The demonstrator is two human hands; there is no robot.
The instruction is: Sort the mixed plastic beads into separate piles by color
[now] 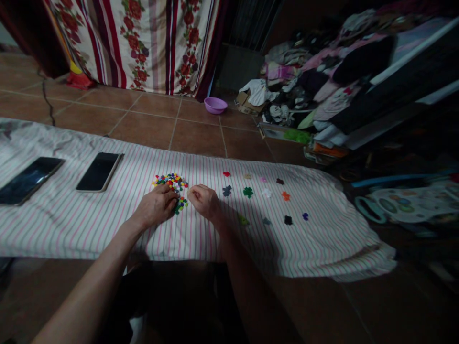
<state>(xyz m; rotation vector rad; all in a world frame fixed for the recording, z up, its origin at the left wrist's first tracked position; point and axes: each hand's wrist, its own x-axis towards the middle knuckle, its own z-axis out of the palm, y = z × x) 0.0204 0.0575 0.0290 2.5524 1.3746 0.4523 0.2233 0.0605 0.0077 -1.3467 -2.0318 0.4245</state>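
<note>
A mixed pile of small coloured pieces (172, 180), like beads, lies on a striped cloth. My left hand (156, 205) rests on the near side of this pile, its fingers stretched over the pieces and partly covering them. Just right of the pile, my right hand (205, 199) is curled closed; whatever its fingers may hold is too small to make out. Further right lie little groups sorted by colour, among them a dark green group (247, 192), a grey group (227, 190), an orange group (286, 196), a black group (288, 220) and a lime green group (244, 219).
Two dark-screened devices, a phone (99, 172) and a larger tablet-like one (30, 180), lie at the left on the striped cloth (322, 239). Beyond it, a purple basin (215, 105) stands on the tiled floor. Heaped clothes (287, 71) fill the back right.
</note>
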